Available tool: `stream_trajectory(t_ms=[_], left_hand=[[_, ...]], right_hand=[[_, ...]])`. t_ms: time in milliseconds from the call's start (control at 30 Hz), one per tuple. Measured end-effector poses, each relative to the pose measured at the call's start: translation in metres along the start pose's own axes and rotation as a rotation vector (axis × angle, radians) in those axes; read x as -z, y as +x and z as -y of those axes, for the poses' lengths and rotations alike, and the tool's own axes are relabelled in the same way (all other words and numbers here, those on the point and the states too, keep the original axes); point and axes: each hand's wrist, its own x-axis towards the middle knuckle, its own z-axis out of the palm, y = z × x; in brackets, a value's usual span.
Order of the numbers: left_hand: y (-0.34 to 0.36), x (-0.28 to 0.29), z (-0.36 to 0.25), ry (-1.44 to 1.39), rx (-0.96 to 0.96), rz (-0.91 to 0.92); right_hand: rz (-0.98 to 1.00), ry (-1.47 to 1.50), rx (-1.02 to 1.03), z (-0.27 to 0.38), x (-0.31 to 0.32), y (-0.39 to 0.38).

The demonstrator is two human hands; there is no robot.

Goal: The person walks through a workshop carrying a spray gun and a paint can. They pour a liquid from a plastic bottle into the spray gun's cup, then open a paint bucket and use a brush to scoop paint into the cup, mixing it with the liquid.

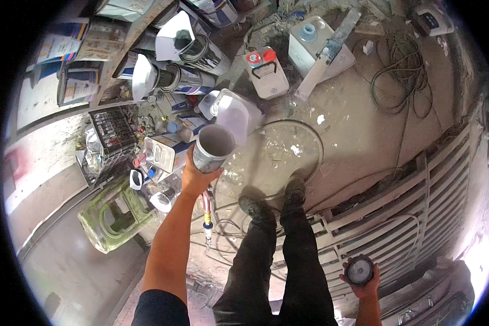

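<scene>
My left hand point(198, 178) is raised at the centre left, its fingers wrapped round a grey-white cup point(206, 161). The cup's round mouth tilts up at me; its inside is grey and shadowed. Below that hand hangs a red hose fitting point(207, 209) with yellow and blue parts; whether it joins the cup is hidden. Low on the right, my right hand point(369, 289) grips a round black lid point(359, 270) with a grey centre, well apart from the cup.
Shelves with paint cans point(204, 54) stand at the upper left, beside a black crate point(111, 130). White jerrycans point(269, 79) sit on the floor ahead. A coiled cable point(399, 70) lies at the far right, above a slatted rack point(386, 201). A green panel point(111, 217) leans at the left.
</scene>
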Motion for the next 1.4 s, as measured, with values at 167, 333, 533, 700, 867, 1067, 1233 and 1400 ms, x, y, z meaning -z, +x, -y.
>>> stream_trajectory(t_ms=[167, 333, 533, 700, 867, 1067, 1233, 1400], left_hand=[[0.008, -0.007, -0.004, 0.065, 0.041, -0.010], [0.005, -0.009, -0.006, 0.237, 0.068, -0.048], [0.002, -0.008, -0.009, 0.277, 0.090, -0.055], [0.006, -0.005, -0.006, 0.290, 0.114, -0.025], [0.002, -0.003, -0.025, 0.322, 0.154, -0.012], [0.002, 0.001, -0.031, 0.369, 0.171, 0.001], [0.004, 0.003, -0.036, 0.390, 0.180, 0.032], [0.005, 0.005, -0.033, 0.458, 0.113, 0.020]], right_hand=[[0.023, 0.065, -0.028, -0.019, 0.009, 0.001], [0.048, 0.069, -0.017, -0.028, 0.010, 0.000], [0.069, 0.108, -0.028, -0.032, 0.005, -0.002], [0.067, 0.107, -0.028, -0.034, 0.006, -0.002], [0.014, 0.093, -0.018, -0.033, 0.010, -0.002], [0.036, 0.098, -0.006, -0.033, 0.007, 0.001], [0.045, 0.072, 0.009, -0.030, 0.006, 0.001], [0.063, 0.069, 0.009, -0.025, 0.006, 0.001]])
